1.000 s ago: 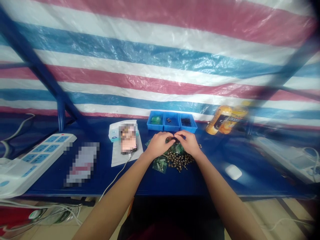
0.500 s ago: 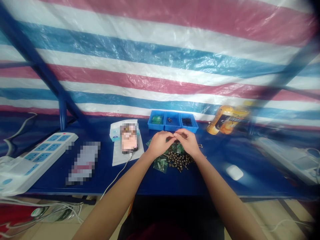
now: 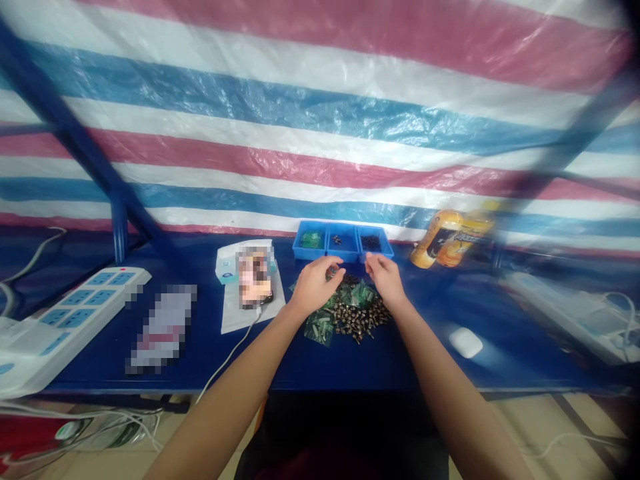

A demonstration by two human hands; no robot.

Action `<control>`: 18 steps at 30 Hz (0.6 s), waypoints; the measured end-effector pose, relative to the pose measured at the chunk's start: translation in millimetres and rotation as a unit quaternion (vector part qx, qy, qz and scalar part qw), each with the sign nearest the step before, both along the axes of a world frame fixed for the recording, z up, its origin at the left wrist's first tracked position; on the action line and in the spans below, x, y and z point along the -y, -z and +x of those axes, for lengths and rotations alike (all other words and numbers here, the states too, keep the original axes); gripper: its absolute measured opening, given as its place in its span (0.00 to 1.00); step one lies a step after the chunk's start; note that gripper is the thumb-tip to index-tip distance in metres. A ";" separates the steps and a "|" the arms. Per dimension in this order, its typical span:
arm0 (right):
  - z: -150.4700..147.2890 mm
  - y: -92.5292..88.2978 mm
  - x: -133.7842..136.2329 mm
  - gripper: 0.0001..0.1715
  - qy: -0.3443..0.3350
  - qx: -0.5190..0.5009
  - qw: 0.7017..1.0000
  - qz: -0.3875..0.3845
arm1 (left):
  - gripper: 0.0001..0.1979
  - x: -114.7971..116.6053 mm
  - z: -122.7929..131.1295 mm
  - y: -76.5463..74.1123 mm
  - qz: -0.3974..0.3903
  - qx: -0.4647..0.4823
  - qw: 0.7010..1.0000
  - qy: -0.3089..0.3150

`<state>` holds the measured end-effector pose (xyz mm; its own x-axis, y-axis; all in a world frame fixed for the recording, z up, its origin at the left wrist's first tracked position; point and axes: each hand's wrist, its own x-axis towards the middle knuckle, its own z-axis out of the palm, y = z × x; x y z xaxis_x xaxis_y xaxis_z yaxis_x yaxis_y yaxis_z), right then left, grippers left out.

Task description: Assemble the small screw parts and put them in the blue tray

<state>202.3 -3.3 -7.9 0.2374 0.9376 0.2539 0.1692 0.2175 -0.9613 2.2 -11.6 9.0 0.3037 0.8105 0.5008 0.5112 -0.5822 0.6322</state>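
My left hand [image 3: 315,287] hangs over the left side of a heap of brass-coloured screws [image 3: 357,318], its fingertips near a small dark part [image 3: 331,272]. Whether it grips that part I cannot tell. My right hand [image 3: 385,281] is curled just in front of a blue three-compartment tray [image 3: 343,251], above the heap's far edge. Green circuit boards in clear bags [image 3: 319,328] lie among the screws. The tray's compartments hold green pieces, small dark parts and black parts.
A blurred phone [image 3: 256,280] on white paper has a charging cable. A power strip [image 3: 85,307] and a blurred packet [image 3: 163,330] lie to the left. Orange bottles [image 3: 440,240] stand back right, and a white mouse [image 3: 465,342] rests right. A striped tarp hangs behind the blue table [image 3: 240,370].
My hands, touching at the fingertips earlier, have come apart. The right hand has moved right and slightly toward the tray. The screws and boards look unmoved.
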 end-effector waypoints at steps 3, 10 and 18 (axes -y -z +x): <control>7.5 2.0 -3.1 0.33 0.082 -0.058 0.995 -0.017 | 0.10 -0.5 -0.1 0.4 -0.003 -0.014 1.000 -0.001; 16.5 -0.2 4.6 0.14 0.001 0.274 0.962 0.002 | 0.08 -3.4 -3.4 1.9 0.004 -0.021 0.999 -0.028; -3.2 4.8 15.0 0.14 -0.063 0.496 0.866 0.008 | 0.08 -4.4 -4.0 3.7 -0.003 -0.023 0.999 -0.035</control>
<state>199.2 -18.3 -12.7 -0.2101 0.9346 0.2871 0.8841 0.3070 -0.3523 -1.8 -7.2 5.3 0.2683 0.8336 0.4828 0.5799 -0.5400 0.6100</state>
